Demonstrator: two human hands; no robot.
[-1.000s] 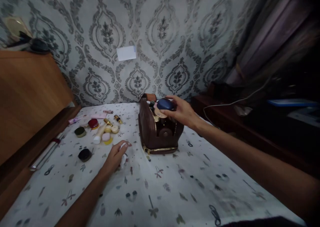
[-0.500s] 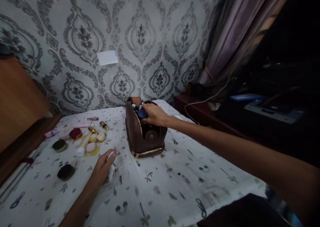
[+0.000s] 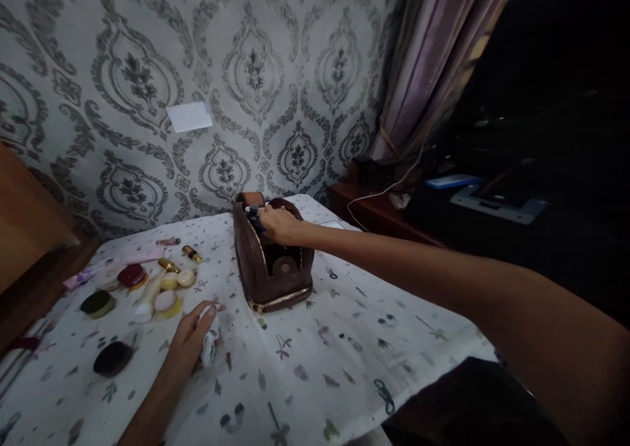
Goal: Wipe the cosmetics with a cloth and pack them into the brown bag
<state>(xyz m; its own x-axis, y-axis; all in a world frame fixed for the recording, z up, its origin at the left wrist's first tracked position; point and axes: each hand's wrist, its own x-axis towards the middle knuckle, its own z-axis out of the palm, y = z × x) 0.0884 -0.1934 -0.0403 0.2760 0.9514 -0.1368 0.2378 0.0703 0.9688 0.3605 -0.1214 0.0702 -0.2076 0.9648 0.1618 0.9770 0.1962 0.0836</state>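
Observation:
A brown cosmetic bag (image 3: 246,252) stands upright and unzipped on the tablecloth, small containers showing in its mouth. My right hand (image 3: 280,225) reaches into the top opening, fingers closed on a dark blue item (image 3: 256,224) that is mostly hidden by the hand and the bag's side. To the left of the bag, my left hand (image 3: 193,328) rests low over the cloth with a crumpled white wipe (image 3: 210,342) in its fingers. A dark round jar (image 3: 113,358) lies left of that hand.
Cosmetics are spread at the left: a green-lidded jar (image 3: 98,304), a red-lidded jar (image 3: 132,275), a cream tube (image 3: 148,302), a gold-black lipstick (image 3: 191,254) and small round pots (image 3: 168,303). A white cable (image 3: 388,190) runs along the dark red surface at the right.
My right hand has sunk a little deeper into the bag with the dark blue item, which shows less now. My left hand keeps the wipe. The view has shifted slightly right.

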